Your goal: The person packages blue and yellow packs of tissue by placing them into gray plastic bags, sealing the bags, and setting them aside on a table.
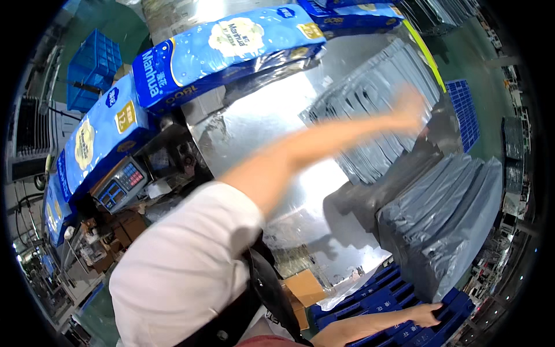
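Up ahead, my left hand (409,107) is stretched far across the shiny metal bench (260,121) and lies, blurred, on the fanned spread of flat grey plastic mailing bags (370,110), so I cannot tell whether its grip is open or closed. Lower down, my right hand (426,315) rests with fingers open on the rim of the dark blue plastic crate (393,301), just beside the tall stack of grey bags (445,225) at the bench edge.
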A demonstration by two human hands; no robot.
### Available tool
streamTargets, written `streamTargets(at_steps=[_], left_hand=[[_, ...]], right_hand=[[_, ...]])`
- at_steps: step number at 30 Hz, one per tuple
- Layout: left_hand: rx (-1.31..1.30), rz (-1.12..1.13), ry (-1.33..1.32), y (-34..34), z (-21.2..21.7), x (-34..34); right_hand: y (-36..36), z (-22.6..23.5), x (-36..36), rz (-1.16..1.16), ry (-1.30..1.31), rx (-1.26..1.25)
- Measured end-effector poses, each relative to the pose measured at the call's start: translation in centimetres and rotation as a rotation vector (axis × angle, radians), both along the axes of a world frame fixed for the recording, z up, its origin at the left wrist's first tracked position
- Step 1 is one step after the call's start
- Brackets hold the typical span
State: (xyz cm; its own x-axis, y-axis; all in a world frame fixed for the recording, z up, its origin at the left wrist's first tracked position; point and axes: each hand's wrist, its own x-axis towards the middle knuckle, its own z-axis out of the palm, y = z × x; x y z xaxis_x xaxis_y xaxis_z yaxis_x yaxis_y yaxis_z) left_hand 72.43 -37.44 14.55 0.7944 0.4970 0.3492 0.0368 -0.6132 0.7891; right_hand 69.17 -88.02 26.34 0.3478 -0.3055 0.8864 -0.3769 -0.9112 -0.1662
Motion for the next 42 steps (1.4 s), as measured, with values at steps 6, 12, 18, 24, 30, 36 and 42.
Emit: streamTargets(at_steps=[6, 12, 18, 24, 30, 36, 42], left_hand=[[0.415, 0.530, 0.201, 42.8, -12.1, -31.2], [-1.105, 0.095, 0.760, 44.1, -10.4, -38.8], [-1.006, -0.357, 0.610, 40.7, -8.5, -41.7], [-0.663, -0.553, 0.603, 32.2, 7.2, -38.0], [-0.352, -0.534, 0.330, 36.5, 11.5, -30.6], [-0.393, -0.366, -0.137, 52.5, 13.2, -19.3], [-0.804, -0.209, -0.274, 58.1, 8.9, -0.6]], right_hand=[[23.6, -24.9, -19.4, 0.986, 0.814, 0.869], [61.7, -27.5, -31.8, 1.329, 1.857, 2.003], [64.1, -24.2, -32.2, 1.121, 1.564, 2.370], [52.3, -14.4, -28.5, 1.044, 1.701, 2.183], [56.3, -12.9, -18.1, 1.487, 1.494, 1.865], [75.4, -0.4, 4.3, 1.863, 0.634, 1.737], [88.9, -2.6, 24.2, 1.881, 1.192, 1.887]])
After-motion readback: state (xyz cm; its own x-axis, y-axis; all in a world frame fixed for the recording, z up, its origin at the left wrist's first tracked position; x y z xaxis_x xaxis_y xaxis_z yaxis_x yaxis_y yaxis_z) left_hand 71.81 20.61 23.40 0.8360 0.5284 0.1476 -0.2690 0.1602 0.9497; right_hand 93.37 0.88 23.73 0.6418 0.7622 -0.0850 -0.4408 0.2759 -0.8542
